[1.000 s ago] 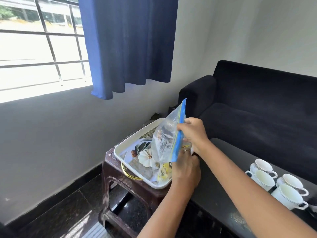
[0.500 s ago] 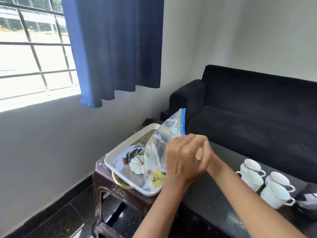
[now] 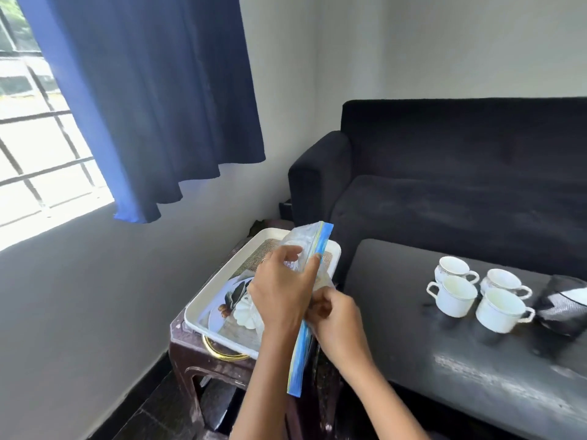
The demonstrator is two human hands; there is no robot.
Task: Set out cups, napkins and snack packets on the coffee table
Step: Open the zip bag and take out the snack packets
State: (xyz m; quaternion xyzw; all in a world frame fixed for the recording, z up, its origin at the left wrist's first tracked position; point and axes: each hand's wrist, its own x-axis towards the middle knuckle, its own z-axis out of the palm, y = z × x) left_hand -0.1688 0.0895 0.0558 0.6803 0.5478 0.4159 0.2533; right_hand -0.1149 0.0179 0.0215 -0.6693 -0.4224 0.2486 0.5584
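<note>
While both hands pinch the zip bag, four cups stand on the black coffee table.

bag: clear crinkly plastic, blue zip strip
cups: glossy white ceramic
tabletop: dark and shiny, pretty reflective
tray: smooth white plastic by the look of it
stool: brown glossy plastic
sofa: matt dark cloth
curtain: blue fabric

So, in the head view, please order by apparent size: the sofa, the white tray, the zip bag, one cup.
1. Sofa
2. White tray
3. Zip bag, partly hidden by both hands, so its place against the tray is unsure
4. Cup
</note>
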